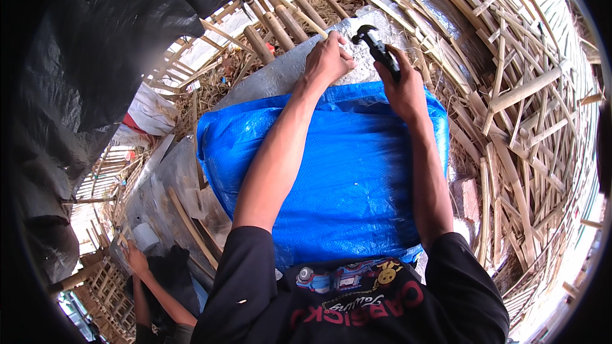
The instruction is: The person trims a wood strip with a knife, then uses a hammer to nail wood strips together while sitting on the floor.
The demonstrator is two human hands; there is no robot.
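My right hand (405,86) is wrapped round the handle of a black claw hammer (376,48), whose head points up and to the left. Just left of it, my left hand (328,62) is closed on the near end of a thin pale bamboo strip (306,18) that runs away to the upper left. The fingertips hide exactly where that strip ends. Beneath both hands is a grey, whitish-worn surface (366,67). A blue tarp (344,165) covers my lap below my forearms.
Split bamboo strips (516,114) lie heaped along the right. Several thick bamboo pieces (277,25) lie beyond my left hand. Black sheeting (108,57) hangs at upper left, near a white sack (153,111). At lower left, another person's hand (135,258) works close by.
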